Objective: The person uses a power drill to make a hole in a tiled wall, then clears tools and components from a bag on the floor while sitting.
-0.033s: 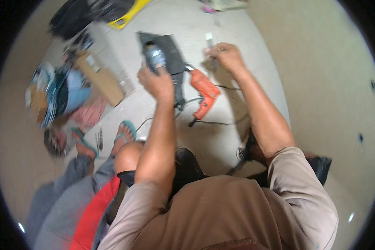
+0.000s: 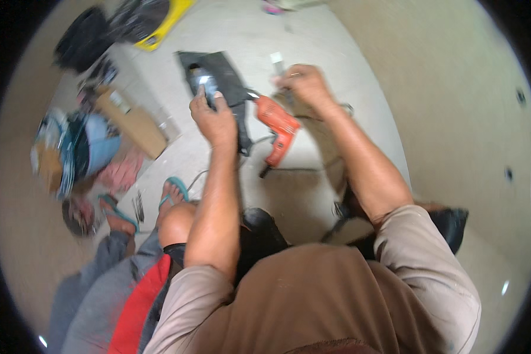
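Observation:
My left hand [image 2: 214, 121] reaches over a dark flat piece [image 2: 230, 76] on the floor. Its index finger and thumb are spread at the near end of a shiny, clear bottle-like item [image 2: 204, 82], which lies on that dark piece. With my right hand [image 2: 305, 85] I pinch a slim tool with a pale square tip [image 2: 277, 58]. Blur hides the tool's exact kind. Between my hands, nearer to me, an orange corded power drill [image 2: 280, 127] lies with its chuck end beside the dark piece.
On the left are a cardboard box [image 2: 135, 124], a heap of bags and cloth [image 2: 79, 153], and another person's sandalled foot [image 2: 172, 192]. Black plastic [image 2: 85, 38] and a yellow-edged item [image 2: 168, 23] lie far left. A pale wall [image 2: 454, 118] rises on the right.
The whole view has shifted, so floor items appear farther left and slightly lower. Against the dark piece, my left hand's fingers have advanced along the bottle-like item. My right hand still holds the slim tool.

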{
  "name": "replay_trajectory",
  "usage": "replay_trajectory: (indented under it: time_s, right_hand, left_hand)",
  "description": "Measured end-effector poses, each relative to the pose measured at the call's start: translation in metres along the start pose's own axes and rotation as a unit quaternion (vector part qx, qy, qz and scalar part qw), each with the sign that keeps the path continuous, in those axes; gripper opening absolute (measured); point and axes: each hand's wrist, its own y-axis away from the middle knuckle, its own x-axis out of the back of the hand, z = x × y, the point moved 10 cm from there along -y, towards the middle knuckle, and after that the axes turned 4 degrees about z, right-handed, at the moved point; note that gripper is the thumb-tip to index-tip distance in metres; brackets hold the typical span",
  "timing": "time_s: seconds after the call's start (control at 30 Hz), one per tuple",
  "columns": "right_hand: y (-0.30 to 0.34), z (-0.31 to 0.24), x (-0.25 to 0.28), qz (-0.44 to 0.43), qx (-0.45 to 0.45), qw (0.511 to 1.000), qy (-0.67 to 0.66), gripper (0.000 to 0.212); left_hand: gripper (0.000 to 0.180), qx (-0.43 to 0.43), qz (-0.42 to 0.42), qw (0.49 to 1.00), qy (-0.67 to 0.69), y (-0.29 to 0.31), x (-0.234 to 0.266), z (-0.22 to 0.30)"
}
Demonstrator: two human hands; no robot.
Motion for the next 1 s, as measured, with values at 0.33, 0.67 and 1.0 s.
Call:
replay_trajectory:
  time_s: [0.33, 0.67, 1.0]
  right_hand:
    - [0.164, 0.115, -0.024, 0.005, -0.142, 0.988, 0.053, 0.031]
    - [0.108, 0.171, 0.054, 0.13, -0.104, 0.985, -0.032, 0.028]
    - [-0.03, -0.064, -0.132, -0.034, 0.198, 0.98, -0.012, 0.035]
  left_hand:
    - [0.018, 0.405, -0.403, 0.8, 0.183, 0.162, -0.078, -0.002]
    - [0.024, 0.338, -0.111, 0.852, 0.384, -0.011, -0.031, -0.024]
    - [0.011, 0.353, 0.116, 0.781, 0.501, 0.005, 0.08, -0.037]
